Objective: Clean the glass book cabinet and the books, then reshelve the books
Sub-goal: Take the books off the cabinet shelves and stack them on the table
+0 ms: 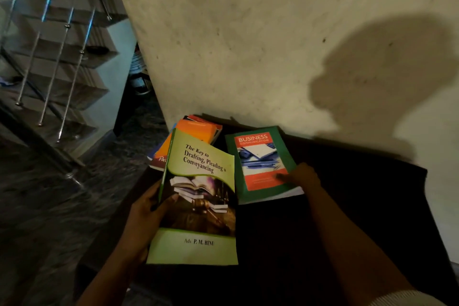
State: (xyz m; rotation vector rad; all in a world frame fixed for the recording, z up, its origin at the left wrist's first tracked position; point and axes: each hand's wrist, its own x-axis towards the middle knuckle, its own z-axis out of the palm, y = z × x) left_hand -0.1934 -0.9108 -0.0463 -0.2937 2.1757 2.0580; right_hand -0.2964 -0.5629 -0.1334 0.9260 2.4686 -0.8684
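My left hand (146,208) grips the spine edge of a green book titled "The Key to Drafting, Pleading & Conveyancing" (198,206), thumb on its cover, holding it tilted above the dark table (347,206). A green and red "Business Communication" book (260,164) lies flat on the table by the wall. My right hand (301,176) rests on that book's lower right corner, fingers laid on the cover. Behind the held book lies a stack of orange and red books (198,129), partly hidden. No glass cabinet is in view.
A stained cream wall (248,45) rises directly behind the table, with a head-shaped shadow on it. To the left stands a staircase with metal balusters (57,69), and dark patterned floor (49,206) lies beside the table.
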